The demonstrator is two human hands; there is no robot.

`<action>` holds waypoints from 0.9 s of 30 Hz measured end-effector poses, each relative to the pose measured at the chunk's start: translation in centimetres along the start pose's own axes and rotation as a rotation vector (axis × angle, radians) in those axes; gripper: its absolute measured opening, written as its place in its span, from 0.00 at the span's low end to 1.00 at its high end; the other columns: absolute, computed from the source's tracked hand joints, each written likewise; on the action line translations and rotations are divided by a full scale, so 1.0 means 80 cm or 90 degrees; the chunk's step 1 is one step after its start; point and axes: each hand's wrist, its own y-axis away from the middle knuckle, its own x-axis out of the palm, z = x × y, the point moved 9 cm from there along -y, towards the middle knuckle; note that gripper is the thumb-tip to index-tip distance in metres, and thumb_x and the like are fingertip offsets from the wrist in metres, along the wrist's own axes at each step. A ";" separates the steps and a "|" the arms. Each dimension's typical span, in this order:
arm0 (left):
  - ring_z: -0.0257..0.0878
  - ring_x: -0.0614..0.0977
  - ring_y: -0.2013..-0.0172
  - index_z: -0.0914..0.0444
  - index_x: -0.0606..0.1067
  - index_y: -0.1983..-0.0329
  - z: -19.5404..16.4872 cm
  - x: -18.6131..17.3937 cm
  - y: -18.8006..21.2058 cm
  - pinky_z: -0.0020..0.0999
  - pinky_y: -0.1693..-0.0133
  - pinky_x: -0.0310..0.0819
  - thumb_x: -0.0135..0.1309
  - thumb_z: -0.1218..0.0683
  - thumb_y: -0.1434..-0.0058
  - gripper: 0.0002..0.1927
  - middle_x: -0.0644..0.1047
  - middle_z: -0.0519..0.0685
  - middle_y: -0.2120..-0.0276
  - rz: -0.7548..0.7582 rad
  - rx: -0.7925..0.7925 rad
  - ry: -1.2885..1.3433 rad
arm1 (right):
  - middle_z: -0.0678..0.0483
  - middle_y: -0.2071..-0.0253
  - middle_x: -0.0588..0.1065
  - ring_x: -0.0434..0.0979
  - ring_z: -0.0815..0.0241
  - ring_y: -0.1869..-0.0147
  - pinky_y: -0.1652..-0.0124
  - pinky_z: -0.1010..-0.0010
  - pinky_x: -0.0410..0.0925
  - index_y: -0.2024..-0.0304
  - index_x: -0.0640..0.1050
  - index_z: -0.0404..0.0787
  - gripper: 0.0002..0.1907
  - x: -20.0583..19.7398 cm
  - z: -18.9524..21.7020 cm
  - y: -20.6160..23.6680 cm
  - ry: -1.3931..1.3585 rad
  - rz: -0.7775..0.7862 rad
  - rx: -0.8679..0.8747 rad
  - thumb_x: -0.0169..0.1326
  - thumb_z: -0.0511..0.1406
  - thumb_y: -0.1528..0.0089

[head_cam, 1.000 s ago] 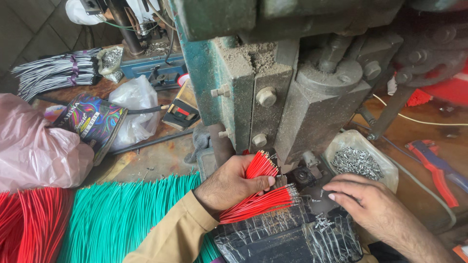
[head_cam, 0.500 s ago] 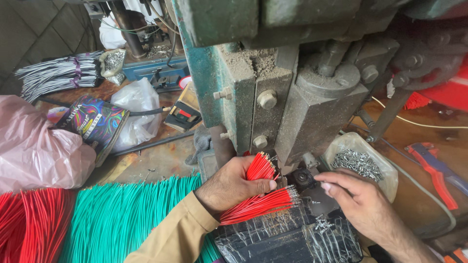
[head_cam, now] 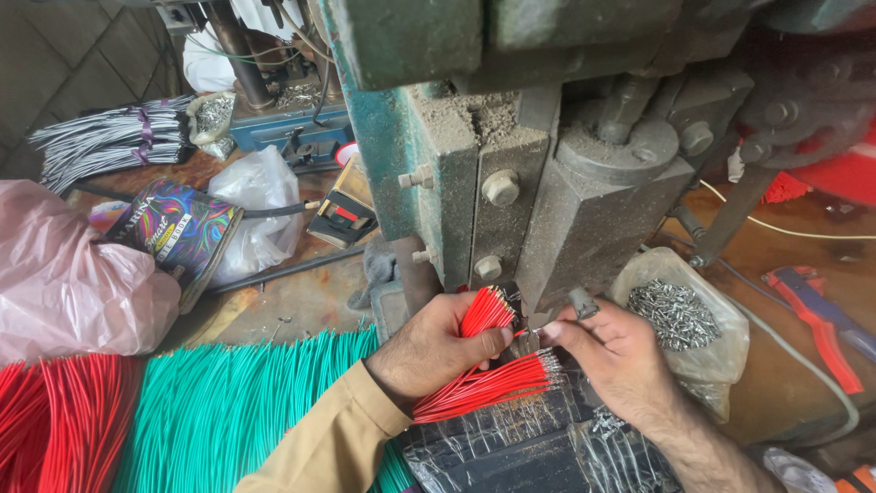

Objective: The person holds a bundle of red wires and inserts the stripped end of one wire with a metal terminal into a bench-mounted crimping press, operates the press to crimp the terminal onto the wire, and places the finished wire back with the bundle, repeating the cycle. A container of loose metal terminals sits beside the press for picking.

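Your left hand [head_cam: 438, 347] is closed around a bundle of red wires [head_cam: 479, 379] at the green press [head_cam: 511, 183], while your right hand [head_cam: 620, 351] pinches one wire end beside a bag of metal bits [head_cam: 680, 315].

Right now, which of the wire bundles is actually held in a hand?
The red wire bundle in the left hand, fanned out beside the press. The green wires and the other red wires lie loose on the bench; the grey bundle lies far back.

A bundle of thin red wires [head_cam: 481, 379], metal-tipped, fans out in two tufts, tips pointing toward the press [head_cam: 547, 228].
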 end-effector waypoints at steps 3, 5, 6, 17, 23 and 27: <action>0.28 0.76 0.73 0.66 0.77 0.60 0.002 0.001 -0.001 0.26 0.68 0.75 0.57 0.56 0.34 0.08 0.77 0.42 0.73 0.008 0.000 0.018 | 0.57 0.72 0.80 0.75 0.72 0.66 0.65 0.77 0.71 0.63 0.81 0.33 0.05 0.002 -0.009 -0.002 0.018 0.006 0.009 0.59 0.31 0.38; 0.28 0.76 0.73 0.66 0.77 0.60 0.002 0.002 -0.001 0.26 0.69 0.74 0.57 0.56 0.34 0.08 0.77 0.42 0.73 0.009 -0.004 0.013 | 0.57 0.72 0.79 0.74 0.73 0.66 0.65 0.77 0.71 0.63 0.81 0.34 0.06 0.002 -0.012 -0.002 0.042 0.010 0.008 0.59 0.32 0.37; 0.28 0.76 0.73 0.66 0.77 0.60 0.001 0.002 -0.001 0.26 0.69 0.74 0.57 0.55 0.34 0.08 0.76 0.41 0.73 0.011 -0.004 0.000 | 0.57 0.73 0.79 0.74 0.73 0.67 0.66 0.77 0.71 0.64 0.82 0.34 0.06 0.002 -0.012 -0.002 0.061 0.010 0.007 0.59 0.32 0.37; 0.27 0.76 0.71 0.66 0.76 0.61 -0.005 0.006 0.002 0.27 0.68 0.74 0.57 0.51 0.33 0.12 0.75 0.41 0.74 0.008 0.004 0.002 | 0.58 0.70 0.78 0.75 0.72 0.64 0.62 0.76 0.72 0.63 0.82 0.34 0.05 0.001 0.009 0.001 0.047 0.048 -0.020 0.57 0.31 0.36; 0.28 0.76 0.71 0.66 0.77 0.60 0.000 0.006 0.003 0.27 0.68 0.74 0.58 0.54 0.34 0.09 0.76 0.41 0.73 0.006 -0.004 0.030 | 0.56 0.68 0.78 0.76 0.70 0.62 0.62 0.75 0.72 0.60 0.78 0.34 0.04 0.002 0.040 0.011 0.027 0.011 -0.054 0.55 0.30 0.35; 0.28 0.76 0.70 0.66 0.77 0.58 -0.005 0.005 0.004 0.27 0.65 0.74 0.57 0.54 0.33 0.09 0.77 0.41 0.72 0.016 0.032 0.062 | 0.52 0.66 0.81 0.82 0.65 0.61 0.63 0.72 0.75 0.57 0.77 0.35 0.06 -0.001 0.077 0.025 0.181 -0.046 -0.152 0.55 0.31 0.36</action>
